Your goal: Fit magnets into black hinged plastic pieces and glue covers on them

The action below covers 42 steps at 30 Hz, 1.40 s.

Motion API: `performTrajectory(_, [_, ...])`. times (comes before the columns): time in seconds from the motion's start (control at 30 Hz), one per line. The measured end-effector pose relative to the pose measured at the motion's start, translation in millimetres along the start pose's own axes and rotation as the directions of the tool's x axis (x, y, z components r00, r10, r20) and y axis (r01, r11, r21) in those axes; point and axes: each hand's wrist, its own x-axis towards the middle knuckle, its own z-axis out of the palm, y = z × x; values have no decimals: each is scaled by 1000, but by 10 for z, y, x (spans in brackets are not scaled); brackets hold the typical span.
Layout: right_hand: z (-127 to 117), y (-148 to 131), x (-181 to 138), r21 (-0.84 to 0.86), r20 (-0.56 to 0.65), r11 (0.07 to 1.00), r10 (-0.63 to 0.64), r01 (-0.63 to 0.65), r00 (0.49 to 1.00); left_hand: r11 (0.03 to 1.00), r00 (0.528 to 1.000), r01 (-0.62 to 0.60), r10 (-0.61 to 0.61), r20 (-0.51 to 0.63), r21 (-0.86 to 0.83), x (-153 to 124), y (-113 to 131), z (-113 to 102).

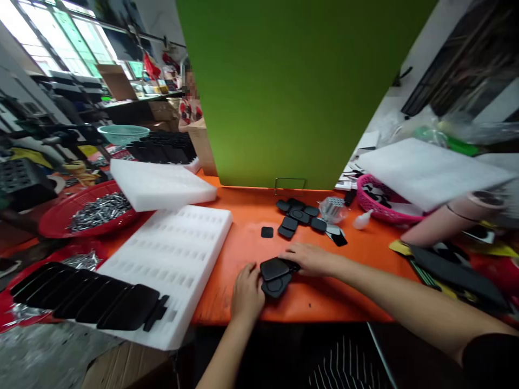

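Observation:
My left hand (247, 294) is closed on the left edge of a black hinged stand (274, 267), made of rounded square plates, one with a ring-like mark. Its plates lie partly over each other, low above the orange tabletop (243, 237). My right hand (307, 259) curls over a dark part at the stand's right side; its fingertips are partly hidden. Just beyond the hands lies a small black square pad (267, 232). Farther back is a loose group of black rounded plates (299, 215), some with a ring mark.
A white foam tray (178, 254) at left carries a row of black panels (101, 302). Red basins (52, 221) with metal parts stand beyond it. A green board (300, 97) rises behind the table. At right are a pink basket (377, 210), a pink bottle (450, 219) and a clear container (333, 209).

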Motion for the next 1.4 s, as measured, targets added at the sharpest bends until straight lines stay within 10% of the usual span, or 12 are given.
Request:
performTrajectory(0.23, [24, -69, -411, -25, -234, 973, 215, -227, 948, 1000, 973, 2, 0, -229, 8, -65, 142, -88])
performTrajectory(0.37, [138, -228, -496, 15, -207, 991, 136, -136, 969, 927, 932, -356, 343, 115, 118, -63, 610, 28])
performTrajectory(0.5, [158, -306, -805, 175, -267, 978, 156, -112, 951, 906, 881, -397, 332, 338, 146, 17, 827, 259])
performTrajectory(0.63, [125, -216, -1578, 391, -408, 782, 621, -486, 669, 884, 890, -412, 339, 306, 219, 76, 771, 378])
performTrajectory(0.7, [197, -215, -2001, 458, -290, 607, 793, -650, 536, 873, 888, -426, 355, 292, 236, 103, 754, 386])
performTrajectory(0.9, [841, -605, -2283, 835, 218, 115, 829, -539, 515, 855, 865, -462, 375, 333, 236, 248, 838, 379])
performTrajectory(1.07, [1112, -750, -1985, 927, 136, 11, 922, -375, 362, 959, 926, -282, 261, 272, 42, 358, 870, 251])
performTrajectory(1.2, [889, -710, -2132, 842, 76, 253, 819, -477, 568, 822, 945, 256, -102, 311, -509, 196, 921, 32])
performTrajectory(1.3, [615, -806, -2089, 719, 129, 501, 585, -482, 801, 342, 759, 648, -206, 618, -681, -110, 975, -72])
performTrajectory(1.4, [337, -968, -1732, 710, 62, 558, 558, -430, 827, 99, 631, 775, -173, 756, -624, -402, 1012, -67])
